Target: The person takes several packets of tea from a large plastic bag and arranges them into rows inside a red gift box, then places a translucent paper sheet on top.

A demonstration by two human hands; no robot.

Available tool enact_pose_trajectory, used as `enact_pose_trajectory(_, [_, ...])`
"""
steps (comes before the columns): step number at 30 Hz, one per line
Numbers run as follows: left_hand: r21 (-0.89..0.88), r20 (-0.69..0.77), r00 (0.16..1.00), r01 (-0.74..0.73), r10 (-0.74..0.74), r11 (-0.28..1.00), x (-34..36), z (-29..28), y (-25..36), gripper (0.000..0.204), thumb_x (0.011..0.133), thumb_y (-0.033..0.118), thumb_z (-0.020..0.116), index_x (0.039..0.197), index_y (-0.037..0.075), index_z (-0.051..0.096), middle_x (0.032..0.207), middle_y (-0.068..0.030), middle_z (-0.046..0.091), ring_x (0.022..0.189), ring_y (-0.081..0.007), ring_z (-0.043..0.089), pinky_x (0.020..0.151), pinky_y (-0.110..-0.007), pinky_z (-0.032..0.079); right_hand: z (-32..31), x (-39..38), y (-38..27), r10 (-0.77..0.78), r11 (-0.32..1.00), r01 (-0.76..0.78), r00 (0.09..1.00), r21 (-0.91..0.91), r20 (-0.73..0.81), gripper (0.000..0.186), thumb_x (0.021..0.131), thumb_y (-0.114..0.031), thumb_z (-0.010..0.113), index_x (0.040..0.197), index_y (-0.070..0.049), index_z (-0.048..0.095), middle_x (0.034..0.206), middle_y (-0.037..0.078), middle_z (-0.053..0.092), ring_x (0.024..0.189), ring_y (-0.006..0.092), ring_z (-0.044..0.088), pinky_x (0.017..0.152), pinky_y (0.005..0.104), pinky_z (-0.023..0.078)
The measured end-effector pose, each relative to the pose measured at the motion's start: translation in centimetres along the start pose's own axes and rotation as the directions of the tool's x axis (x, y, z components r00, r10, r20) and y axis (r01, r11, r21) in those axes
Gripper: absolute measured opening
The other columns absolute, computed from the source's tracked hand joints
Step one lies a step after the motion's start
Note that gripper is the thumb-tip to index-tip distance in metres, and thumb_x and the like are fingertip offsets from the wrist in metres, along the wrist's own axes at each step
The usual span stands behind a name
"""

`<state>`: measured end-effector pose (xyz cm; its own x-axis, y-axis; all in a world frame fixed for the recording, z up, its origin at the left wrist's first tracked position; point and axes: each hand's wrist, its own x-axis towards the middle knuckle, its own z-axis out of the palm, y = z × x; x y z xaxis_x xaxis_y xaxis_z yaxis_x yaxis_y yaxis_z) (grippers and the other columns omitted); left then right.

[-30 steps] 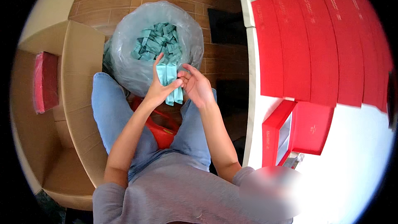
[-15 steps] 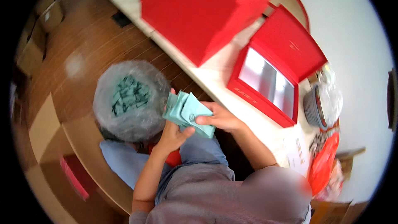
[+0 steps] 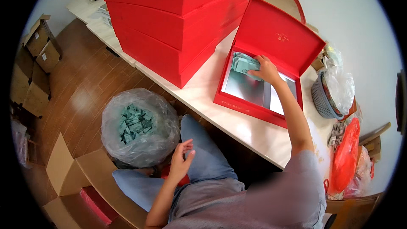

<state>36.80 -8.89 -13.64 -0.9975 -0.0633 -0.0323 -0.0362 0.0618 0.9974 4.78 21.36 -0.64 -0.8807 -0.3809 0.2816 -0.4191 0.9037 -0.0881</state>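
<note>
My right hand reaches into an open red gift box on the table. Its fingers grip one end of a bundle of pale green packets, which lies in the far left part of the silvery interior. The box lid stands raised behind. My left hand hovers above my lap, holding nothing, its fingers loosely curled and apart. Beside my knee, a large clear plastic bag stands open with many more green packets inside.
Stacked red boxes stand on the pale table, left of the gift box. To the right are a grey basket with plastic wrap and a red plastic bag. An open carton sits at lower left; more cartons stand farther back.
My right hand has carried the green packets from above my lap into the gift box. My left hand has let go of them. The view has shifted, showing the red stack's sides.
</note>
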Motion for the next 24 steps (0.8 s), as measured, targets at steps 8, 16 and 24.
enact_pose_trajectory(8, [-0.027, 0.014, 0.994, 0.107, -0.107, 0.994, -0.9, 1.2, -3.1, 0.034, 0.089, 0.011, 0.058, 0.122, 0.004, 0.052, 0.106, -0.0102, 0.059, 0.096, -0.0173, 0.057, 0.086, -0.030, 0.045, 1.8, -1.3, 1.3, -0.081, 0.936, 0.039, 0.991, -0.349, -0.107, 0.080, 0.062, -0.052, 0.075, 0.124, -0.008, 0.051, 0.107, 0.012, 0.051, 0.099, 0.0286, 0.049, 0.081, 0.0393, 0.042])
enact_pose_trajectory(16, [0.003, -0.163, 0.974, 0.157, -0.155, 0.988, -1.0, -7.2, -5.8, 0.033, 0.095, 0.018, 0.052, 0.124, 0.004, 0.050, 0.105, -0.0066, 0.058, 0.095, -0.0135, 0.055, 0.085, -0.028, 0.044, -2.1, -5.0, -11.5, -0.049, 0.990, 0.112, 0.847, 0.088, -0.530, 0.018, 0.080, -0.004, 0.061, 0.097, 0.001, 0.059, 0.093, 0.017, 0.058, 0.089, 0.0329, 0.055, 0.079, 0.0405, 0.044])
enact_pose_trajectory(24, [-0.139, -0.548, 0.821, 0.098, -0.159, 0.985, 1.9, -18.2, -11.6, 0.029, 0.094, 0.018, 0.053, 0.120, 0.005, 0.054, 0.104, -0.0050, 0.060, 0.097, -0.0126, 0.056, 0.085, -0.027, 0.043, 12.7, -10.1, -32.4, -0.250, 0.724, 0.325, 0.946, 0.608, -0.209, 0.013, 0.077, 0.006, 0.057, 0.088, -0.001, 0.060, 0.087, 0.014, 0.059, 0.080, 0.0290, 0.056, 0.072, 0.0352, 0.046])
